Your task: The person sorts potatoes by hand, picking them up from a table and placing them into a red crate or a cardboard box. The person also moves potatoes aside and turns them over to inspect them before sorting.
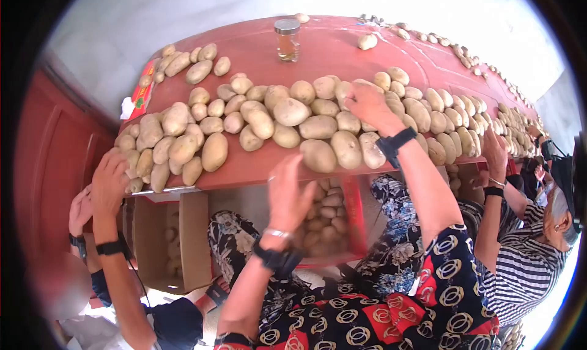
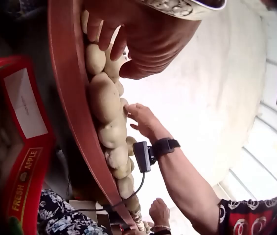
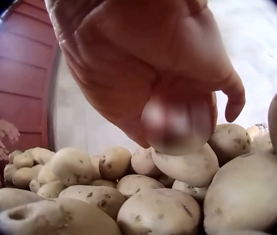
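Table: long, red, with a smooth tabletop; paler lines across its right half, thick red edge in the left wrist view. Wall: plain, whitish, faintly mottled with grey, rising behind the table. Panelling: deep red, at the left of the head view, meeting the pale wall; horizontal joints visible in the right wrist view. Overhead or side surface: pale, crossed by thin straight lines, type unclear. Floor: pale, partly seen. Light: bright, white, bleaching parts of the wall.
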The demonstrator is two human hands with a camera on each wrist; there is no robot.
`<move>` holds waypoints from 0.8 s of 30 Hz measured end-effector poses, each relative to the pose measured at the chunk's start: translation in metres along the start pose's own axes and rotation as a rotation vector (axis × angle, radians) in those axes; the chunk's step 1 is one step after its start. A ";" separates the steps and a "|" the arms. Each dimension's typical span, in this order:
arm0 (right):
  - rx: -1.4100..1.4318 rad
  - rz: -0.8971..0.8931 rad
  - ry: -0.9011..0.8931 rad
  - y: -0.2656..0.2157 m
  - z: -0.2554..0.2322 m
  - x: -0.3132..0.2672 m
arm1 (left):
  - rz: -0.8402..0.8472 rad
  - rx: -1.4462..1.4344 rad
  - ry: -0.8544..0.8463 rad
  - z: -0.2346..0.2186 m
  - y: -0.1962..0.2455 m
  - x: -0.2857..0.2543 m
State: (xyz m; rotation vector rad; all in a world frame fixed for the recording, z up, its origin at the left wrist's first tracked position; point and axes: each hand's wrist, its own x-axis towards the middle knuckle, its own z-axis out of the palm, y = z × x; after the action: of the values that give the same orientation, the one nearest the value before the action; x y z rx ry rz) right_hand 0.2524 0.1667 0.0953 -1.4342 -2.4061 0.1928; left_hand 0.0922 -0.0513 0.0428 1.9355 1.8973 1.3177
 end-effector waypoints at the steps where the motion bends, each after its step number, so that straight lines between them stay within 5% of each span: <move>1: 0.051 0.028 -0.072 -0.003 -0.005 -0.002 | 0.065 0.026 -0.009 0.010 0.002 0.011; 9: 0.309 -0.202 0.234 -0.002 -0.005 -0.046 | -0.095 0.364 -0.193 0.062 0.008 0.030; 14: 0.379 -0.096 0.223 -0.001 -0.005 -0.061 | -0.016 0.181 -0.053 0.050 -0.010 0.015; 19: 0.383 -0.093 0.298 0.004 -0.004 -0.067 | -0.219 0.274 0.298 -0.004 -0.028 -0.003; 24: 0.459 -0.079 0.316 -0.016 -0.006 -0.072 | -0.293 0.335 0.422 -0.022 -0.030 0.012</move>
State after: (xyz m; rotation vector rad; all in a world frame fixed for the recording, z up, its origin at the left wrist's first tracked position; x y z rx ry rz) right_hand 0.2730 0.0956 0.0895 -1.0686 -1.9912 0.4322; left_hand 0.0535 -0.0453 0.0431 1.4922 2.6315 1.4774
